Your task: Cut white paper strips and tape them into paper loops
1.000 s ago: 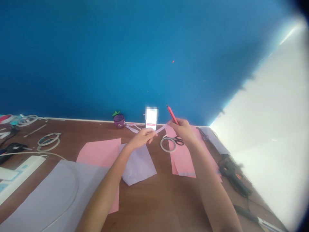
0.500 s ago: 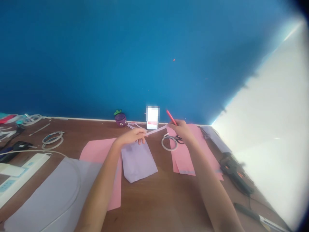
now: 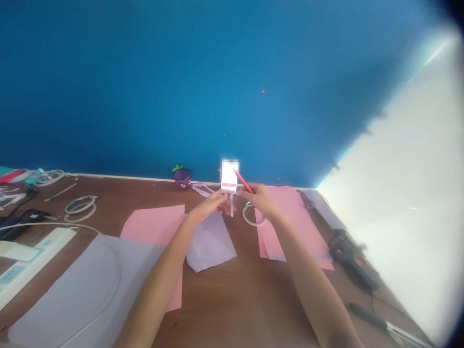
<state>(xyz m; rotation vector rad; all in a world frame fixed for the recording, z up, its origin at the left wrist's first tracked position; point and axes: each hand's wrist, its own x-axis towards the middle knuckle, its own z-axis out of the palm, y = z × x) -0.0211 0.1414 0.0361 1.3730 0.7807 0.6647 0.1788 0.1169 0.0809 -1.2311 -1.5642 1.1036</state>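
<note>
My left hand (image 3: 214,202) pinches a narrow light-purple paper strip (image 3: 232,207), one part of which hangs down between my hands. My right hand (image 3: 260,198) is closed around a red pen (image 3: 243,182) that points up and left. Its fingertips are close to the strip's upper part; whether they grip it too is hard to make out. Beneath my left hand lies a light-purple sheet of paper (image 3: 212,244). Just behind my hands a lit phone (image 3: 229,179) stands upright against the wall, its screen partly blurred.
Pink paper lies left (image 3: 152,224) and right (image 3: 297,217), with a large purple sheet (image 3: 83,285) at front left. A tape ring (image 3: 249,217), a purple cup (image 3: 182,179), a power strip (image 3: 39,263), a glue gun (image 3: 353,261) and a utility knife (image 3: 387,324) are around.
My hands have come closer together. The strip, stretched between them before, is now bent with a part hanging down. The pen has moved left, in front of the phone.
</note>
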